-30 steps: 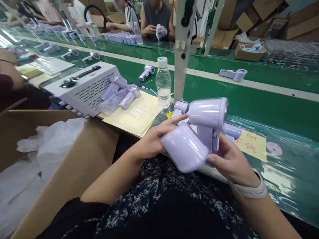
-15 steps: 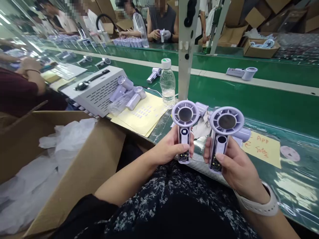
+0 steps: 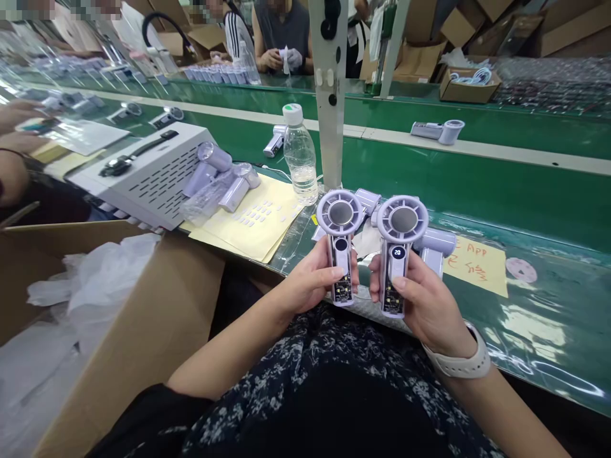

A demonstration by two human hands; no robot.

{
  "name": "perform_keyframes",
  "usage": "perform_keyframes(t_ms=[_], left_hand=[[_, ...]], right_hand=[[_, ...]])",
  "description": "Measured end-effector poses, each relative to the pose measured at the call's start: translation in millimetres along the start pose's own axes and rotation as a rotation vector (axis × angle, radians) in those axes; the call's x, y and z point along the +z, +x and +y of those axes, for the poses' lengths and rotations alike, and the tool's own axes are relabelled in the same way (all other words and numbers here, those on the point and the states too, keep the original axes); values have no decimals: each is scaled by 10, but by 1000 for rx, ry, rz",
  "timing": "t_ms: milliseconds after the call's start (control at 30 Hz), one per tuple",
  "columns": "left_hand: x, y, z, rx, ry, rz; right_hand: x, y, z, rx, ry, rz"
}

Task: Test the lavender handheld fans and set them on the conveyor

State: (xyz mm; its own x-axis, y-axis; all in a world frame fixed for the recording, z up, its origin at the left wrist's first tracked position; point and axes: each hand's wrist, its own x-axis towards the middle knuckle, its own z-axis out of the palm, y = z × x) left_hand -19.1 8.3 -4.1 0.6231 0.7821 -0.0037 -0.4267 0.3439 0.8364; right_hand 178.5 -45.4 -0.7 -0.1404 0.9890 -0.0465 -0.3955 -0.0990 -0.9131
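Head view, and it's the green bench [image 3: 548, 305] that dominates, stretching wide across the scene. Down on the left, a big carton [image 3: 162, 337] gapes, white plastic [image 3: 102, 280] heaped inside! Just beyond it sits the white machine [image 3: 147, 178], and near the middle a pale post [image 3: 329, 95] rises. Yellow paper [image 3: 248, 242] lies beside the machine, with other fans [image 3: 236, 191] piled against the slotted side.

Now the hands: the left hand [image 3: 317, 277] wraps round the handle of the left fan [image 3: 341, 256], the right hand [image 3: 432, 308] round the right fan [image 3: 397, 266]. Both fans stand upright, near each other but apart, over the bench's near edge, rings facing the camera. Thumbs press on the front panels, bare circuit board [image 3: 341, 291] showing below.

A part-filled bottle [image 3: 300, 159] stands by the post. Over to the right lies a yellow note [image 3: 480, 270] with red writing. There's a pale watch [image 3: 461, 362] on the right wrist. And the displays: dark on the left fan, a lit "20" on the right! Smallest of all, white labels [image 3: 258, 213] dot the paper.
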Motion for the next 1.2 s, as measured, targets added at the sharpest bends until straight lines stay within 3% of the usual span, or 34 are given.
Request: perform_keyframes(t_ms=[167,333,533,700,933,1100,1200], left_hand=[[2,29,-25,-4,-26,2],[-3,69,-111,43,13,131],[10,6,-95,83,61,-33],[-7,65,-99,76,103,-25],[20,54,-112,34,65,10],[33,20,-115,40,86,62],[45,14,-86,37,151,28]], right_hand=[[2,4,-13,-6,-59,-23],[55,6,76,-60,-43,59],[8,-14,114,-73,-51,16],[-30,39,133,-37,-135,114],[20,4,143,-92,-273,157],[2,-21,129,-17,-167,161],[-28,-28,108,-5,-70,115]])
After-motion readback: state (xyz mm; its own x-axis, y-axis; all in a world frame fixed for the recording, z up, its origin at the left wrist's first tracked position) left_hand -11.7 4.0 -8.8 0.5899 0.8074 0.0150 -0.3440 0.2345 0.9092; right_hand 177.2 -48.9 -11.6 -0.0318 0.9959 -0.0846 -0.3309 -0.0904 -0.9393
